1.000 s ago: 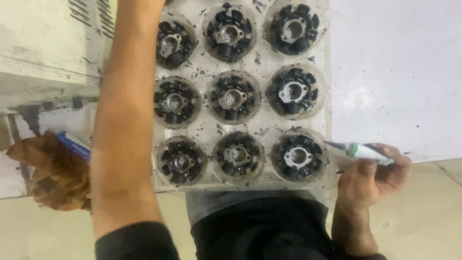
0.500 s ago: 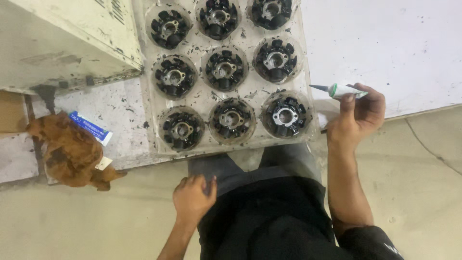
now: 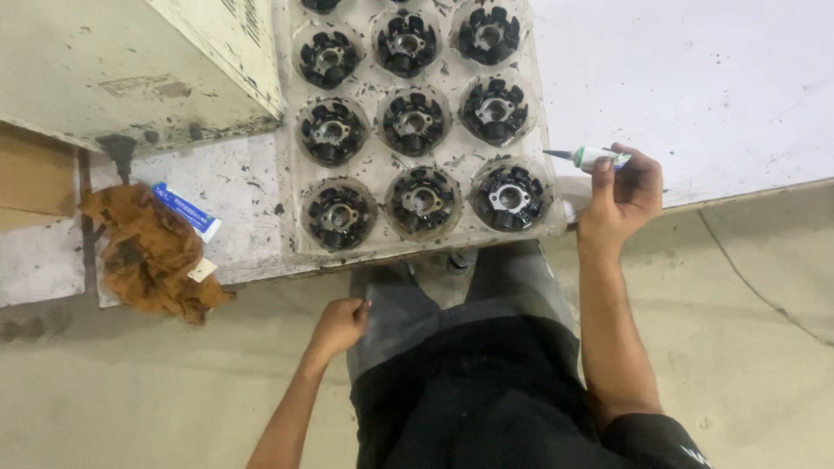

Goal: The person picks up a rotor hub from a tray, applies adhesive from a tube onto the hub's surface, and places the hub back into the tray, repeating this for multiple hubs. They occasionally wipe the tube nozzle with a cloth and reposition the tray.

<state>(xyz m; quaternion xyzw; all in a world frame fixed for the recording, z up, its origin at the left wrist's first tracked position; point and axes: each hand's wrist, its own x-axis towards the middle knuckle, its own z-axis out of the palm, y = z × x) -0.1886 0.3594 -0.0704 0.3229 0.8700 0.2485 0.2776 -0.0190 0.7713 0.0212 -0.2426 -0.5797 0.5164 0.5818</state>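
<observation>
A clear plastic tray (image 3: 291, 230) lies on the white worktable and holds several round black wound-coil parts, each in its own pocket. My right hand (image 3: 621, 200) is closed around a small white and green tube (image 3: 601, 157) with a dark nozzle pointing left, just right of the nearest right-hand coil part (image 3: 508, 198). My left hand (image 3: 337, 326) hangs below the table edge, loosely curled against my grey trouser leg, holding nothing I can see.
A crumpled orange-brown rag (image 3: 148, 252) and a blue and white tube (image 3: 187, 211) lie at the table's left front. A grimy white metal box (image 3: 130, 69) stands at the back left. Bare white tabletop (image 3: 695, 78) stretches to the right; concrete floor below.
My left arm came back from over the tray and dropped to my thigh. My right hand with the tube rose a little beside the tray. The view shifted back.
</observation>
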